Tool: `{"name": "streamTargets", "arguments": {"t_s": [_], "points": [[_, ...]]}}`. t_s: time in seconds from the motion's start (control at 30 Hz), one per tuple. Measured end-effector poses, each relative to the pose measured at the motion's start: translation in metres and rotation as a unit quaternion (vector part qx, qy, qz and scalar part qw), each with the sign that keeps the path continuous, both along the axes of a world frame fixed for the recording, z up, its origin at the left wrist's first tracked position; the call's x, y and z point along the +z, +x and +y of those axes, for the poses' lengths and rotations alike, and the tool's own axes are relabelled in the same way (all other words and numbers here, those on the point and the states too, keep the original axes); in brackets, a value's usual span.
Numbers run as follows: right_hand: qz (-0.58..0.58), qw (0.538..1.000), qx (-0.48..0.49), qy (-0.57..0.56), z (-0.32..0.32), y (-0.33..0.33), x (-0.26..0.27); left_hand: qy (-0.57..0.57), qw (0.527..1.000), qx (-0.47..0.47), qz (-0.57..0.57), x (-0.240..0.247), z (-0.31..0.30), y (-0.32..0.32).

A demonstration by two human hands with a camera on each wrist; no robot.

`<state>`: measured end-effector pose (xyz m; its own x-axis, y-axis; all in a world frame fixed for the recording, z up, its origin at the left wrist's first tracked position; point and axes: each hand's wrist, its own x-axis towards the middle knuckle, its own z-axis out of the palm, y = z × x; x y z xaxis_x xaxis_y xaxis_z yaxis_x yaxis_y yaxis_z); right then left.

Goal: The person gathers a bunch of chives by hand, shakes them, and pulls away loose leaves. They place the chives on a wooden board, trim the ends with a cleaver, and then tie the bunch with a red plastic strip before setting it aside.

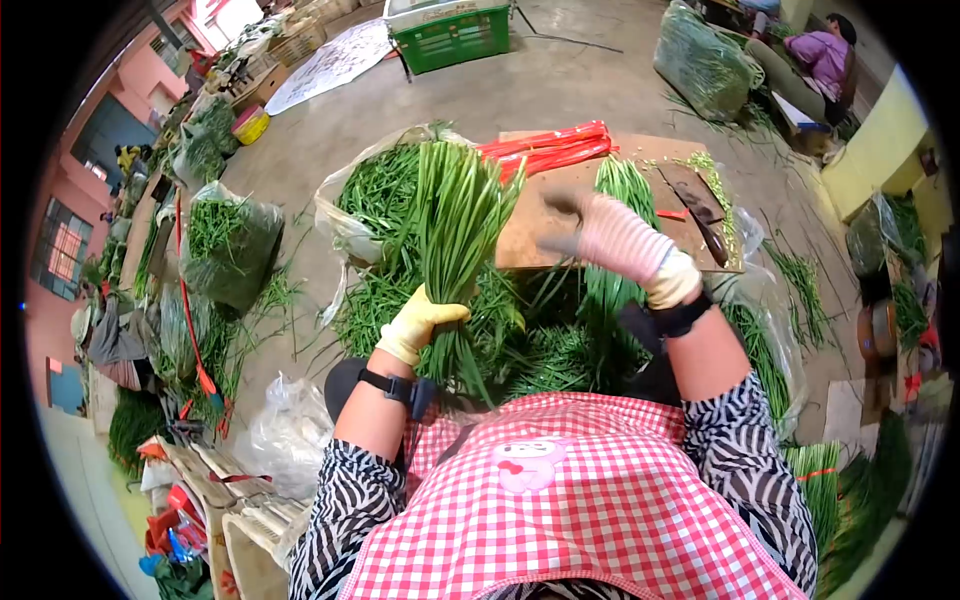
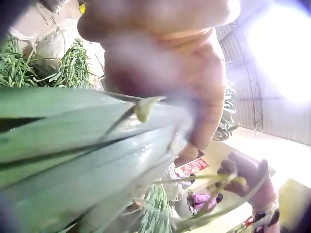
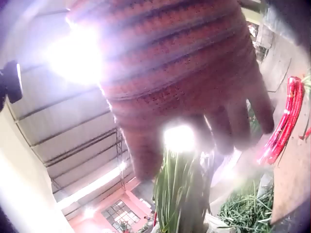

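Observation:
My left hand (image 1: 425, 322), in a yellow glove, grips a thick bunch of long green chives (image 1: 455, 220) near its lower part, the stalks standing upright and fanning out above the fist. In the left wrist view the chives (image 2: 87, 150) fill the lower left, close to the camera. My right hand (image 1: 612, 236), in a pink-and-white striped glove, is raised over the near side of a wooden board (image 1: 535, 220) with its fingers extended and holding nothing. Another bunch of chives (image 1: 622, 178) lies on the board behind it and hangs over the front edge.
Red plastic strips (image 1: 550, 147) lie along the board's back edge. A dark-handled knife (image 1: 712, 243) is at its right side, near chopped bits (image 1: 705, 170). Loose chives (image 1: 380, 195) fill a plastic bag at left. A green crate (image 1: 455, 38) stands farther back; a seated person (image 1: 822, 62) is at upper right.

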<state>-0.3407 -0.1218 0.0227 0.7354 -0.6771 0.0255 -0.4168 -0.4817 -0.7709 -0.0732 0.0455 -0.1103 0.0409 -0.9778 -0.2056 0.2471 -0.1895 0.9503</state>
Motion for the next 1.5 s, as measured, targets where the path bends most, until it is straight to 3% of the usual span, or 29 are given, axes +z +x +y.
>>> {"name": "streamTargets", "arguments": {"t_s": [0.03,0.13,0.2,0.37,0.6,0.63,0.67,0.73,0.8,0.87,0.93,1.0,1.03,1.13,1.17,1.2,1.27,1.37,1.4,1.5], "points": [[-0.073,0.995,-0.062,-0.025,-0.006,0.01,-0.007,0.003,1.0,-0.009,-0.015,0.001,-0.001,-0.003],[-0.083,0.976,-0.115,-0.167,-0.021,0.033,-0.02,0.003,0.998,-0.038,-0.043,-0.001,-0.002,-0.007],[0.033,0.991,-0.087,-0.097,-0.021,0.038,-0.015,-0.009,0.998,-0.052,-0.042,-0.001,-0.002,-0.011],[-0.04,0.996,-0.01,0.084,-0.03,0.027,-0.027,0.014,0.999,-0.04,0.02,-0.014,0.003,0.002],[-0.117,0.986,-0.083,0.085,-0.025,0.008,-0.028,-0.021,1.0,-0.014,0.016,-0.007,-0.001,0.008],[-0.168,0.971,-0.097,0.139,-0.024,0.005,-0.026,-0.009,1.0,-0.027,-0.006,-0.011,-0.002,0.013],[-0.18,0.973,-0.101,0.099,-0.034,0.0,-0.034,-0.016,0.999,-0.031,-0.004,-0.014,-0.001,0.016],[-0.288,0.924,-0.126,0.217,-0.048,-0.022,-0.027,-0.032,0.999,-0.039,0.001,-0.015,0.0,0.017],[-0.332,0.903,-0.143,0.232,-0.052,-0.047,-0.014,-0.025,0.999,-0.012,-0.018,-0.007,0.002,0.015],[-0.378,0.879,-0.1,0.272,-0.04,-0.066,0.003,-0.024,0.998,0.026,-0.042,0.0,0.003,0.011],[-0.223,0.936,-0.056,0.266,-0.015,-0.064,0.005,-0.02,0.999,0.024,-0.039,-0.002,0.003,0.016],[-0.045,0.984,0.139,0.098,0.007,-0.049,-0.006,-0.033,0.998,0.034,-0.034,-0.003,0.001,0.016],[-0.018,0.991,0.129,0.0,0.013,-0.04,-0.017,-0.024,0.999,0.031,-0.038,-0.004,0.0,0.017],[-0.031,0.992,-0.096,0.071,0.002,-0.023,-0.006,-0.025,0.998,0.027,-0.053,-0.006,0.0,0.016],[-0.048,0.995,-0.061,0.066,-0.021,-0.02,-0.023,-0.022,0.999,0.016,-0.046,-0.007,0.001,0.017],[-0.14,0.981,-0.025,0.136,-0.03,-0.013,-0.046,-0.022,0.999,0.003,-0.04,-0.01,0.001,0.018],[-0.04,0.944,-0.014,0.326,-0.029,-0.001,-0.048,-0.019,0.999,-0.023,-0.032,-0.01,-0.001,0.017],[-0.236,0.908,0.033,0.345,-0.036,0.022,-0.118,-0.02,0.998,-0.048,-0.036,-0.007,-0.001,0.013],[-0.205,0.9,0.018,0.385,-0.028,0.022,-0.101,-0.012,0.998,-0.048,-0.035,-0.008,-0.001,0.012],[-0.18,0.916,-0.047,0.356,-0.023,0.021,-0.09,0.004,0.998,-0.042,-0.036,-0.007,0.001,0.009]]}}
